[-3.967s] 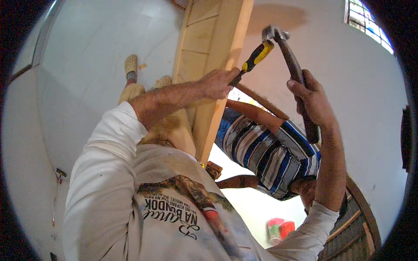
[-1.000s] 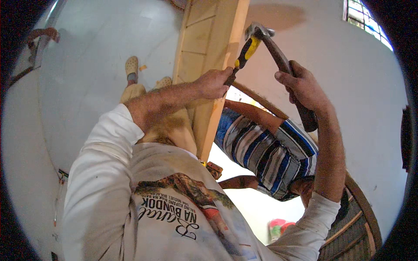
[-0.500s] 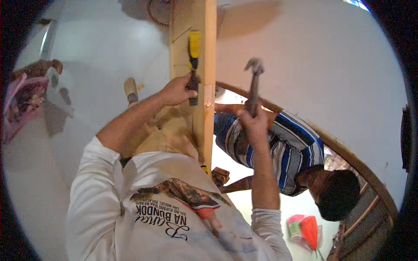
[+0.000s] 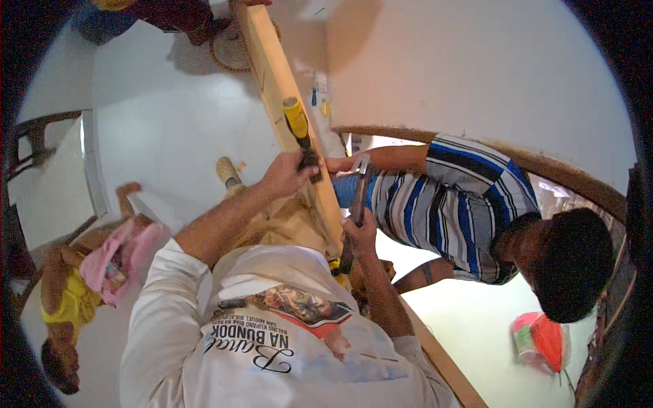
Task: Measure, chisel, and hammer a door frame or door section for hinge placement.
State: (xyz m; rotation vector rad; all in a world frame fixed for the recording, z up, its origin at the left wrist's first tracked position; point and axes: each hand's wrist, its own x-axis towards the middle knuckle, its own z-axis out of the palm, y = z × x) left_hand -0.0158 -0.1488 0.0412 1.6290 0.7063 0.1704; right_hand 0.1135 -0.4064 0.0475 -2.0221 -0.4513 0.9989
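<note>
Gripping a hammer [image 4: 355, 207] by its handle, the right hand [image 4: 358, 234] holds the head just beside a long wooden beam [image 4: 272, 75]. Farther left, the left hand [image 4: 289, 173] is wrapped around a yellow-handled chisel [image 4: 300, 132] set against the beam. A co-worker's hand [image 4: 338, 165] steadies the beam from the right.
</note>
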